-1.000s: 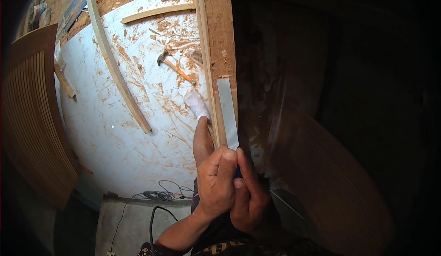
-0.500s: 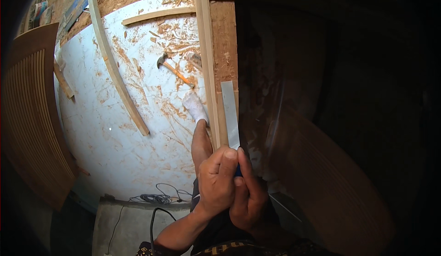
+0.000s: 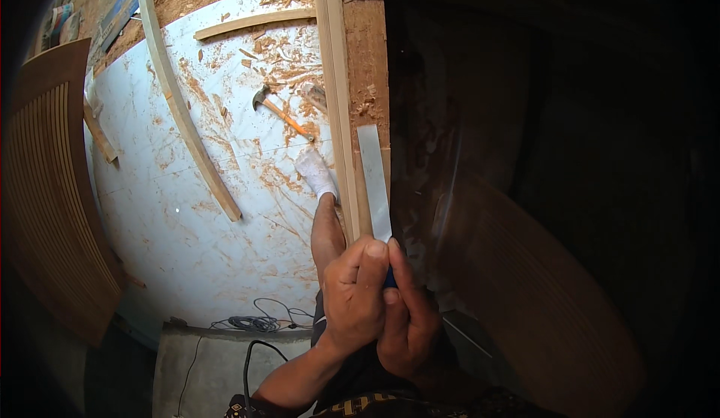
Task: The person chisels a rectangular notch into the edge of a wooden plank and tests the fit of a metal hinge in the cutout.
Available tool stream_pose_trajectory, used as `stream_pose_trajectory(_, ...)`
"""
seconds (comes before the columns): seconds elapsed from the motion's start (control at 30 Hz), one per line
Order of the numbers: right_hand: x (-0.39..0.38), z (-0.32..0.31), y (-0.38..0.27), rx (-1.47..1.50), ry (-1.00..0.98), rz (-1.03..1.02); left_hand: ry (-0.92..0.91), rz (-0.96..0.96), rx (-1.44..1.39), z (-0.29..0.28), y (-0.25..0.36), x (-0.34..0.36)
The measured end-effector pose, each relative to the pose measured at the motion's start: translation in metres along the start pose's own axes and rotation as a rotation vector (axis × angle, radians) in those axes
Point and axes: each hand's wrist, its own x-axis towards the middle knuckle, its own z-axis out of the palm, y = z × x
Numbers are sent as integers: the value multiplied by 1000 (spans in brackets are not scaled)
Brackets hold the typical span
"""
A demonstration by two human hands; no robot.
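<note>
My left hand (image 3: 352, 290) and my right hand (image 3: 405, 313) are closed together on the blue handle (image 3: 390, 277) of a broad flat steel chisel (image 3: 374, 178). The blade lies lengthwise along a rough recess (image 3: 364, 50) cut in a long pale wooden beam (image 3: 330, 43) that runs away from me, with small shavings beside the blade's tip. My left thumb rests at the base of the blade; much of the handle is hidden by my fingers. My white-socked foot (image 3: 315, 170) is left of the beam.
A hammer (image 3: 281, 114) lies among shavings on a white marble-patterned floor (image 3: 150, 230). Loose wooden strips (image 3: 187, 125) lie there too. A slatted brown panel (image 3: 60, 193) stands at left, cables (image 3: 251, 320) lie near the lower edge, and a dark glossy surface borders the beam's right side.
The chisel blade has slid slightly forward, away from me, along the recess, and the shavings at its tip have shifted. Both hands keep the same grip; the view has shifted slightly.
</note>
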Motion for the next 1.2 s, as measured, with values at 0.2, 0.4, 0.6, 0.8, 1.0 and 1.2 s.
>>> stream_pose_trajectory(0.2,20,2,-11,19,38,-9,-19,25,142,-3,14,13)
stream_pose_trajectory(0.4,6,-1,-6,25,12,52,10,-80,19,4,5,2)
stream_pose_trajectory(0.6,2,1,-2,29,13,21,3,-48,143,0,8,9)
stream_pose_trajectory(0.8,8,0,0,69,17,-37,52,19,114,4,0,11)
stream_pose_trajectory(1.0,10,4,1,-22,101,-128,48,11,113,0,0,8)
stream_pose_trajectory(1.2,18,0,-14,33,-3,56,4,11,130,-3,11,16)
